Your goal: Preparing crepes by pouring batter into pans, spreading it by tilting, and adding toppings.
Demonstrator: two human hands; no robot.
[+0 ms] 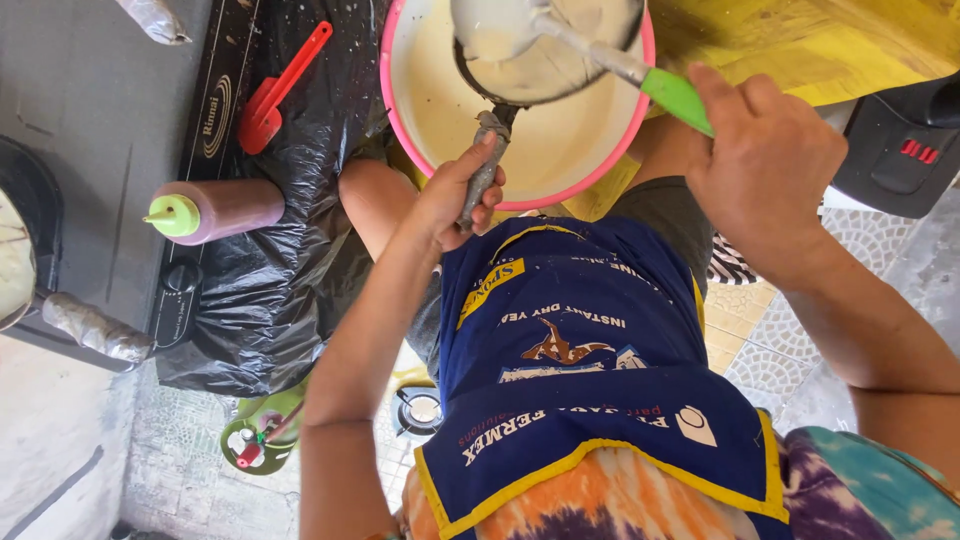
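My left hand (457, 192) grips the grey wrapped handle of a small dark pan (540, 60), held over a pink-rimmed basin (400, 110) of pale batter. My right hand (765, 160) is closed on the green handle of a ladle (676, 96) whose metal bowl rests in the pan, coated with batter. The pan's inside is covered in the same pale batter. I wear a blue apron (580, 350) with yellow trim over a tie-dye shirt.
To the left lies a black plastic sheet (270, 280) over a stove edge, with a red spatula (275, 95) and a squeeze bottle (215, 212) with a green cap. A yellow surface (830, 40) is at top right. Below is a patterned tile floor (770, 340).
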